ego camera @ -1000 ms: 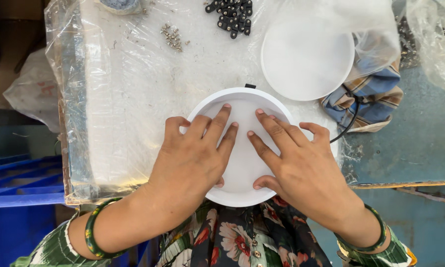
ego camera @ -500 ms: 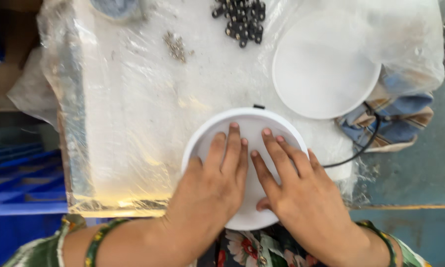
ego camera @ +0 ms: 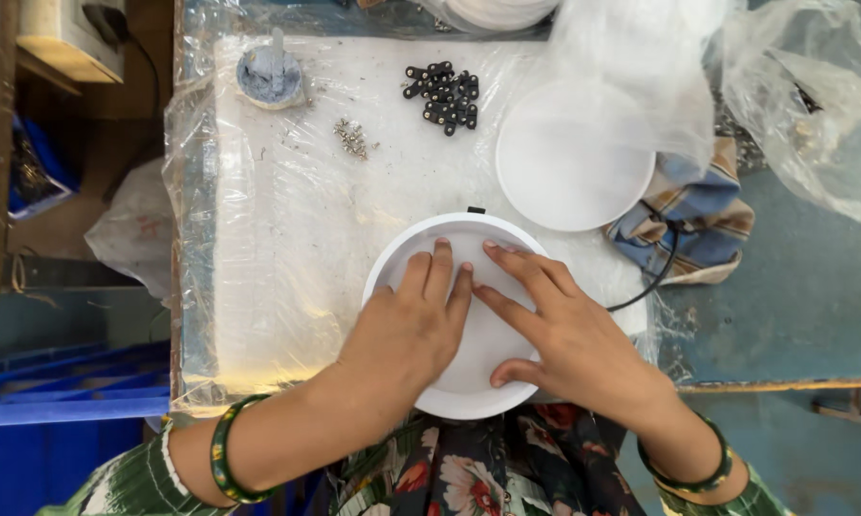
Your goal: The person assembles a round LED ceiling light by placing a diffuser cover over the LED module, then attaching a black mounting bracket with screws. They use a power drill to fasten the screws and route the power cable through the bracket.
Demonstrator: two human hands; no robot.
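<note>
White round plastic lamp housing (ego camera: 469,387) lies flat at the near edge of the counter (ego camera: 287,248), which is covered with clear plastic sheeting. Its near rim overhangs the counter edge, above the person's floral garment (ego camera: 469,478).

Left hand (ego camera: 407,330) lies palm-down on the left half of the housing face, fingers extended and close together, pointing away from the body. It grips nothing; it presses flat on the surface.

Right hand (ego camera: 569,334) lies palm-down on the right half, fingers spread, thumb near the lower rim. It also grips nothing. The fingertips of the two hands are just beside each other near the centre of the housing.

Both wrists carry green bangles (ego camera: 222,449).

A black cable (ego camera: 655,277) leaves the right side of the housing and runs toward a striped cloth (ego camera: 698,215).

A second white round disc (ego camera: 574,153) lies beyond the housing, apart from it. A cluster of small black parts (ego camera: 443,96) and a small heap of metal screws (ego camera: 352,139) lie farther back. A grey round holder (ego camera: 270,76) stands at the far left corner.
</note>
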